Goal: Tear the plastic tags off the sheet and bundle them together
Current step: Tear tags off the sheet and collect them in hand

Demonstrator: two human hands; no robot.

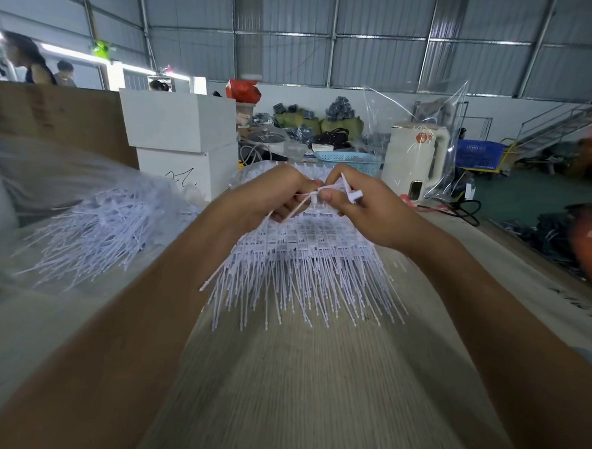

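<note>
Tags (306,259) under both hands' pinching grip (318,194)

There is 1 view, from a wide-angle camera worn on the person's head. It looks forward and down along both bare forearms, which enter from the bottom corners and meet near the frame's centre, where the left hand (272,195) and right hand (364,207) work close to the lens. The wooden table (314,379) fills the lower half and stretches away from the viewer. The upper half reaches far across a hall to a corrugated metal wall (365,56). Straight lines bow toward the edges.
</note>
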